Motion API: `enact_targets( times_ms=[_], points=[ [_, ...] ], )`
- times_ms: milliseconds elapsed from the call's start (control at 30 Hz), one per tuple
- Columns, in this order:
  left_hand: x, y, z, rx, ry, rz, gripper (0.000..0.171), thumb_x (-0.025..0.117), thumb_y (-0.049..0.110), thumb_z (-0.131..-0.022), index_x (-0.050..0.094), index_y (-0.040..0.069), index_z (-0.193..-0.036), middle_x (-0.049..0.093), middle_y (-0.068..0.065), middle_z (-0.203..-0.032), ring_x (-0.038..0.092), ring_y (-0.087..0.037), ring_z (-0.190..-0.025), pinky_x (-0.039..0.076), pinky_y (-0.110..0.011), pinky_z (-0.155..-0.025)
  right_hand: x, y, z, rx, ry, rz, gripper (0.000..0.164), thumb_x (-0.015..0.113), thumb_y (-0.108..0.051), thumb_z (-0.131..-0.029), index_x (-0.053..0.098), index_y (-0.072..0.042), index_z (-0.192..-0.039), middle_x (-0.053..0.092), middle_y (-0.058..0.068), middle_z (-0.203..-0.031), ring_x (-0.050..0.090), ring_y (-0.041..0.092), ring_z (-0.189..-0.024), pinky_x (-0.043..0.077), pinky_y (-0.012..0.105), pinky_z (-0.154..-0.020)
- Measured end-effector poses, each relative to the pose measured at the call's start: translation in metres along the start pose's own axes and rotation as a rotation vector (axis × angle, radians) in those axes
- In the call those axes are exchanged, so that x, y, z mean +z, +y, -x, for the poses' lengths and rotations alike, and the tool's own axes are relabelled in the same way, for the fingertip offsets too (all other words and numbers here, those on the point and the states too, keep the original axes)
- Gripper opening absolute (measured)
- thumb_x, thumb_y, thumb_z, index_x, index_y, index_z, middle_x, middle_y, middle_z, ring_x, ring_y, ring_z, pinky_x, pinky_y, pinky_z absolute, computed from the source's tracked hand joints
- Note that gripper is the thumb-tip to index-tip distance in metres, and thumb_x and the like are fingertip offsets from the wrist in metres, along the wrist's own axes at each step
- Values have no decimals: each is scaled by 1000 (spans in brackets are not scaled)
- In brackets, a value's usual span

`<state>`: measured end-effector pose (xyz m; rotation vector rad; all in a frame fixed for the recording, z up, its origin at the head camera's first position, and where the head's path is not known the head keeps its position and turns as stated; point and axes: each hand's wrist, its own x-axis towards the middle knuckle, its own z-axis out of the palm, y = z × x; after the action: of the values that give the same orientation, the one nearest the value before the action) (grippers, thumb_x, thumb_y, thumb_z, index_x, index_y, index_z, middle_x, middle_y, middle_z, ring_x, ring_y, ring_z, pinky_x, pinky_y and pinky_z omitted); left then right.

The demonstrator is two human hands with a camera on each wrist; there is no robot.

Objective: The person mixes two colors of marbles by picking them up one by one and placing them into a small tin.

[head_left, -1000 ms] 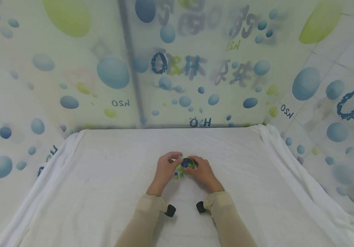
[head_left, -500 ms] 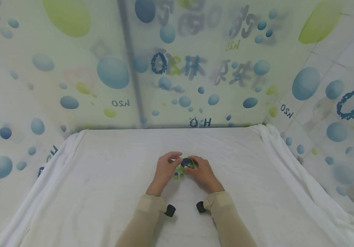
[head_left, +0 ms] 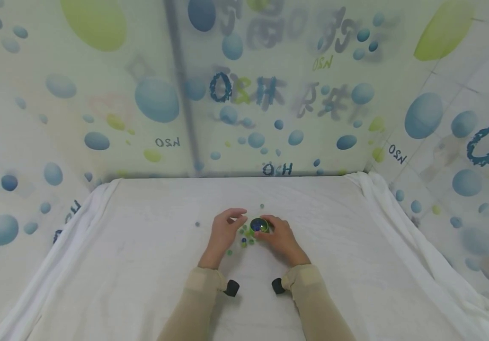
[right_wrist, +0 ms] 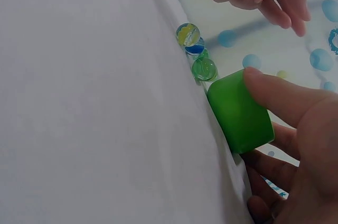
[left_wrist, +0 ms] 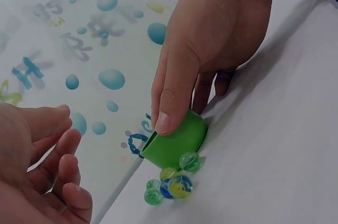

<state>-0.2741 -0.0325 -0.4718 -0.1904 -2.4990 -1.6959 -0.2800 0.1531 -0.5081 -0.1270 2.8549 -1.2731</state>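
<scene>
My right hand (head_left: 282, 237) grips a small green cup (left_wrist: 177, 142), thumb on one side and fingers on the other. In the head view the cup stands on the white cloth with something dark blue and shiny inside; exactly what is hard to tell. Left of it, my left hand (head_left: 223, 232) hovers apart from the cup, its fingers loosely bent and holding nothing. Several glass marbles (right_wrist: 204, 69), green, blue and yellow, lie on the cloth beside the cup, between the two hands.
Stray marbles lie farther off: one (head_left: 262, 206) behind the cup, one (head_left: 197, 224) left of my left hand, and a green one (head_left: 229, 252) near my left wrist. White cloth (head_left: 142, 265) covers the table, with bunched folds along both sides. A patterned wall (head_left: 244, 142) rises behind.
My left hand has drawn back left from the cup. Several marbles now lie scattered on the cloth around the hands where fewer showed before. The right hand and cup have barely moved.
</scene>
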Motion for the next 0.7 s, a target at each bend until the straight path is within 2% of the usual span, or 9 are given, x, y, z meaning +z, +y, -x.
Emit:
enact_targets(
  times_ms=[467,700],
  points=[
    [-9,-7,-4,-27,32,4,20,69,19,-91,71,15,-110,66,-2,-98,57,-17,-81,46,-32,-69,-1,-1,1,-16,2,-3,56,77,-31,-84,57,-15,-134,55,10,-136,45,32,-123,33,51,-104],
    [-15,-9,-4,-29,57,-26,20,68,19,-91,70,15,-111,67,-2,-100,58,-18,-84,46,-33,-73,-1,-1,2,-27,-3,-5,57,77,-31,-84,56,-14,-134,54,11,-137,45,34,-125,32,51,-105]
  ],
)
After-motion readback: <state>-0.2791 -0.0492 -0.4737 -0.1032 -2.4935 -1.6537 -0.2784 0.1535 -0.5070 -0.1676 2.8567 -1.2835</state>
